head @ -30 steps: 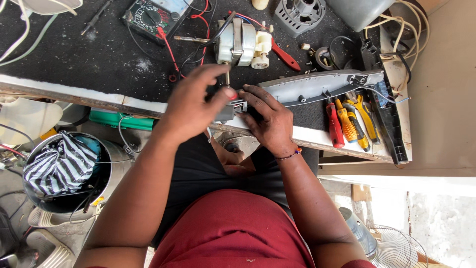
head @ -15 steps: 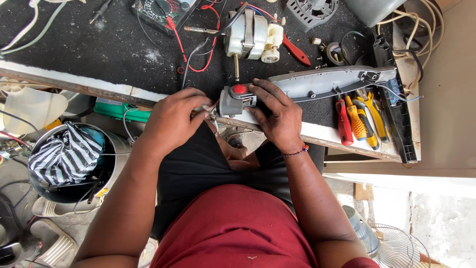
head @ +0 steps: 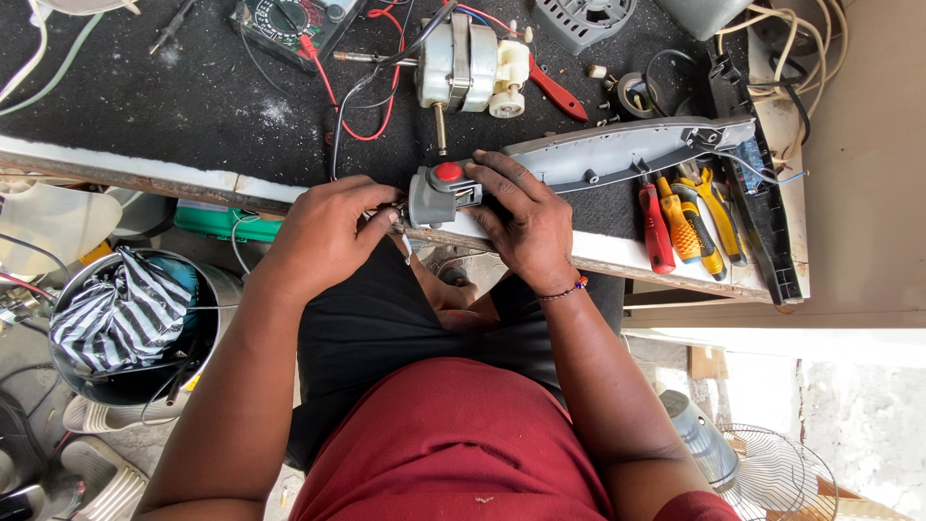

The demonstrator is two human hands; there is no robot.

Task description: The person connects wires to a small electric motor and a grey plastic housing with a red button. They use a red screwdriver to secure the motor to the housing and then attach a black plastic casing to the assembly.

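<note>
Whatever the left hand (head: 323,236) pinches at its fingertips is too small and too covered to make out. The grey housing (head: 617,154) is long and narrow, ending in a boxy grey head with a red button (head: 448,173). It lies along the front edge of the desk (head: 145,106). The right hand (head: 526,222) presses down over it just behind the head, fingers closed around it; the left touches its end.
</note>
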